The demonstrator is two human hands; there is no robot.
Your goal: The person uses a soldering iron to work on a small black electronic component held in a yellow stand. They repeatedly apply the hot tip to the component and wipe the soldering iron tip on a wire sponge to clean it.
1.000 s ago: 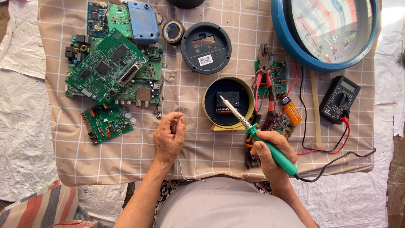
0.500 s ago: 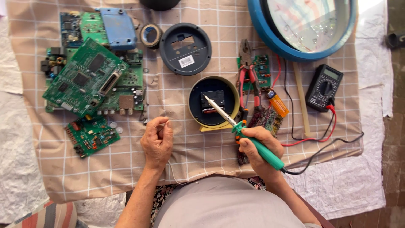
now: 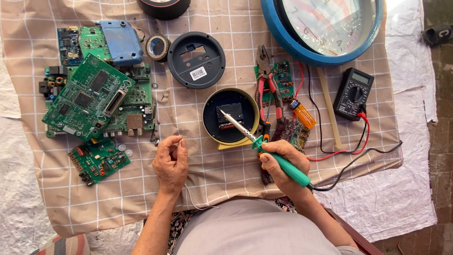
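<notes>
A white rectangular barcode label [image 3: 197,73] sits on the dark round cover [image 3: 186,71]; the multimeter [image 3: 353,94] shows a seemingly blank grey screen [image 3: 361,78].

Bare forearms, no sleeves; grey garment over lap; ringless hands.

Matt cloth, glossy plastic and bare metal on the bench

The checked tablecloth [image 3: 226,170] looked soft and matt; on it, the soldering iron [image 3: 264,144] had a smooth teal plastic handle and a shiny metal tip, beside the small round clock [image 3: 230,118] of dull black plastic with a yellow rim, and the wall clock [image 3: 325,28] above it showed glossy glass in blue plastic.
</notes>
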